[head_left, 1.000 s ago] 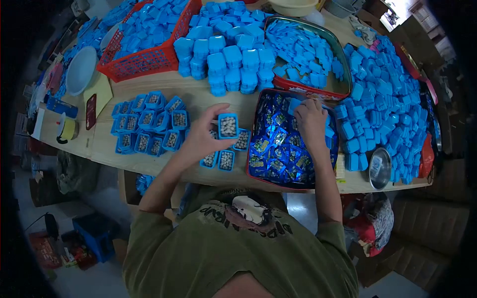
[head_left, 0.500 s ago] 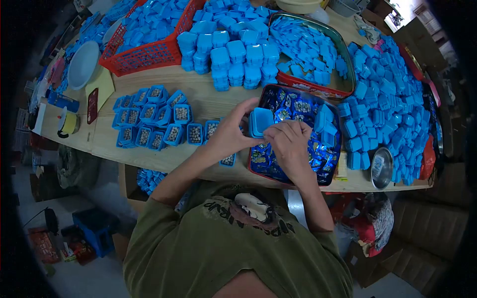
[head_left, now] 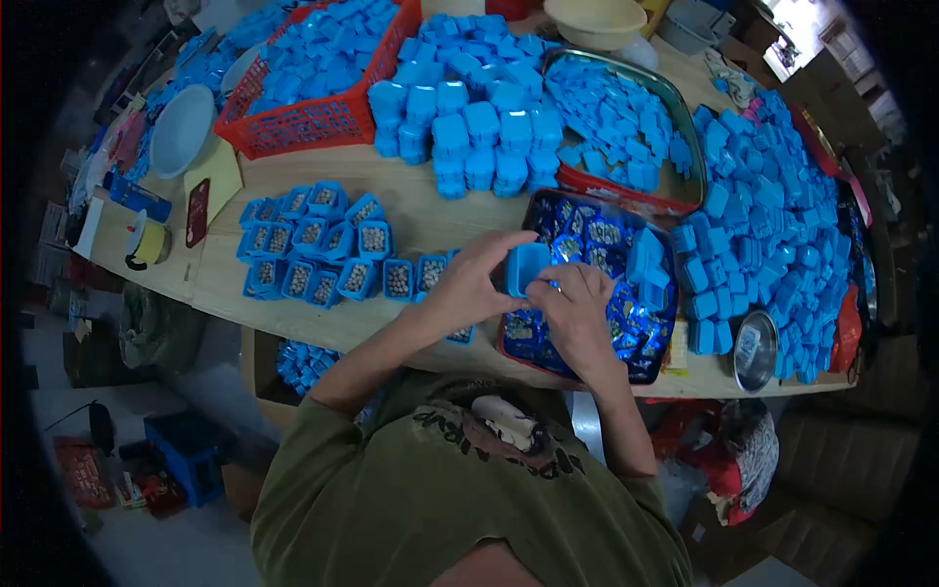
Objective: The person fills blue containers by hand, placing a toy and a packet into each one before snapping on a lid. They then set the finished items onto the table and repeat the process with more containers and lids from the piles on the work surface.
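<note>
Above the left part of the shallow tray (head_left: pixel 643 380), close to its edge, your two hands met around one blue box (head_left: pixel 529 266). The box lay in the gap between the thumb and forefinger of your left hand (head_left: pixel 471 281), with the forefinger along its far left side and the thumb near its lower edge. Those fingers were parted by about the width of the box and had hold of it; the rest of them were hidden. Your right hand (head_left: pixel 577 308) came in from the other side, its fingers curled and bunched, with the tips at the near right corner of the box. Whether they pinched anything else, you could not tell, nor whether the pale blue face turned up to you was a lid or an open inside. Shiny blue packets (head_left: pixel 629 338) filled the tray below, and a few blue pieces (head_left: pixel 646 269) lay on them to the right of your right hand. Beyond your left wrist, small tubs of pale round pieces (head_left: pixel 398 280) sat on the table (head_left: pixel 230 284), some partly covered by your hand and forearm. Past the tray's right side, a metal dish (head_left: pixel 755 352) rested near a heap of blue boxes (head_left: pixel 763 220).
</note>
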### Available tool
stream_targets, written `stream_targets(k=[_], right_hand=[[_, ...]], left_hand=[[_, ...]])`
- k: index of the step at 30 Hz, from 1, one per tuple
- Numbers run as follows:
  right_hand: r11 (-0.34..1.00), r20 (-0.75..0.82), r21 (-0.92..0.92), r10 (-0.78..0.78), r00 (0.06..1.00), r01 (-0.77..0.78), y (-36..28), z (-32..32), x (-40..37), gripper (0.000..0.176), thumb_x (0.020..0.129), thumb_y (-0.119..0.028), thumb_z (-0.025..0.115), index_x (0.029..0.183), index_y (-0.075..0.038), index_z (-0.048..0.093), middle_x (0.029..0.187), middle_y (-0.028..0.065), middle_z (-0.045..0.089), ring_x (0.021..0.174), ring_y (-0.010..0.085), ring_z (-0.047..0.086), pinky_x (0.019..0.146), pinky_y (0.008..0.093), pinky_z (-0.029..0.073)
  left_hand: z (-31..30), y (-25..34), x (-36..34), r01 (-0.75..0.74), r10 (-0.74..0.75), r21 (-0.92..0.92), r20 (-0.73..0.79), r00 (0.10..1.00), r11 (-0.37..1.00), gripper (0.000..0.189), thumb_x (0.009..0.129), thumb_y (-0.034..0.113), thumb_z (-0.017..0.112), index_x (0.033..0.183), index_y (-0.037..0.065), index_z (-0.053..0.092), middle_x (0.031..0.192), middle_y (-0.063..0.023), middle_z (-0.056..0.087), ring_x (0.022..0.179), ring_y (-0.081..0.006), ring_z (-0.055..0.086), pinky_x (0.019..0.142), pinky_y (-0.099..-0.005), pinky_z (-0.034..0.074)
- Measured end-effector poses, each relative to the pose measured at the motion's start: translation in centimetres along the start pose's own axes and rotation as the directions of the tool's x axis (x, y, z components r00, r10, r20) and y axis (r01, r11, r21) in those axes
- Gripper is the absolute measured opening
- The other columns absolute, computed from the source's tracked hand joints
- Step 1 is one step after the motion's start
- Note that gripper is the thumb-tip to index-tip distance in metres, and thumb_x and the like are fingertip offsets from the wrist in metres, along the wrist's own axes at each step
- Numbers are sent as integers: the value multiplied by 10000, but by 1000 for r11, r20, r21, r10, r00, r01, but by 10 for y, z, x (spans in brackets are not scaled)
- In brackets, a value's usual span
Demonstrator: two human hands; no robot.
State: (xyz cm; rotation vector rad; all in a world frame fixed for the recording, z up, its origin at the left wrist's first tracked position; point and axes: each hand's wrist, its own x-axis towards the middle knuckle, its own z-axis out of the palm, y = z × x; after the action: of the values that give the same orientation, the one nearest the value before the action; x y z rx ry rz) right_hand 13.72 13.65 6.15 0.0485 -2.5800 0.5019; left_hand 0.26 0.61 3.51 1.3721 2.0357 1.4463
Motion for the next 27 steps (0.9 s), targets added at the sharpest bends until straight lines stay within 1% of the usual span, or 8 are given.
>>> stream_targets(k=[5, 10, 13, 15, 17, 19, 20, 27], right_hand=[[999, -4, 24, 29, 1000, -29, 3, 7, -3, 189, 727, -83, 637, 904, -132, 596, 1161, 57, 562, 1172, 256, 477, 873, 414, 318], [999, -68, 36, 17, 998, -14, 7, 11, -9, 140, 746, -97, 645, 878, -130, 614, 1120, 48, 589, 1116, 246, 519, 865, 409, 326], [988, 39, 148, 32, 999, -37, 14, 8, -13, 163, 776, -95, 642, 937, -109, 617, 1139, 76, 583, 1100, 267, 523, 877, 409, 340], [797, 102, 542, 252, 962, -266, 21, 4, -13, 220, 809, -104, 632, 1026, -82, 601, 1150, 112, 577, 1093, 304, 521, 901, 415, 358], [838, 101, 445, 304, 947, -316, 36, 0, -8, 330, 809, -148, 651, 1110, -42, 569, 1183, 151, 544, 1112, 338, 487, 922, 422, 370], [870, 87, -170, 481, 872, -463, 54, 16, -18, 409, 779, -169, 685, 1134, -12, 556, 1205, 165, 509, 1140, 349, 448, 917, 428, 378], [863, 141, -259, 479, 867, -434, 65, 25, -24, 429, 750, -177, 709, 1111, -1, 560, 1180, 174, 493, 1114, 350, 436, 870, 435, 393], [915, 246, -146, 401, 882, -375, 57, 23, -23, 224, 752, -151, 674, 931, -31, 612, 991, 152, 558, 940, 327, 521, 759, 435, 396]], left_hand=[[1, -3, -2, -13, 12, -26, -34, 999, 1000, 773, 652, 158, 818, 1319, 89, 434, 1242, -136, 505, 1046, -243, 566, 827, -351, 491], [4, -6, -2, 43, -41, -67, 34, 999, 997, 754, 624, 176, 835, 1276, 70, 470, 1207, -140, 518, 1039, -240, 566, 827, -341, 491], [13, -17, -8, 90, -90, -125, 11, 996, 988, 729, 615, 208, 837, 1243, 63, 496, 1168, -140, 545, 1019, -237, 575, 821, -339, 489], [13, -22, -11, 111, -115, -172, -17, 993, 979, 714, 606, 232, 837, 1219, 58, 514, 1133, -143, 568, 1002, -244, 584, 817, -343, 486], [7, -18, -14, 213, -227, -224, -38, 973, 951, 705, 611, 232, 844, 1215, 60, 524, 1121, -116, 583, 990, -203, 587, 810, -330, 488], [4, -17, -17, 226, -243, -239, -43, 969, 944, 703, 611, 229, 845, 1214, 61, 526, 1124, -109, 583, 989, -191, 585, 804, -323, 489], [3, -17, -18, 236, -255, -256, -45, 966, 938, 701, 611, 226, 847, 1213, 62, 528, 1128, -101, 582, 987, -180, 583, 797, -317, 491], [0, -16, -19, 279, -290, -211, -24, 957, 937, 708, 617, 182, 853, 1226, 50, 517, 1109, -82, 595, 958, -150, 593, 789, -309, 510]])
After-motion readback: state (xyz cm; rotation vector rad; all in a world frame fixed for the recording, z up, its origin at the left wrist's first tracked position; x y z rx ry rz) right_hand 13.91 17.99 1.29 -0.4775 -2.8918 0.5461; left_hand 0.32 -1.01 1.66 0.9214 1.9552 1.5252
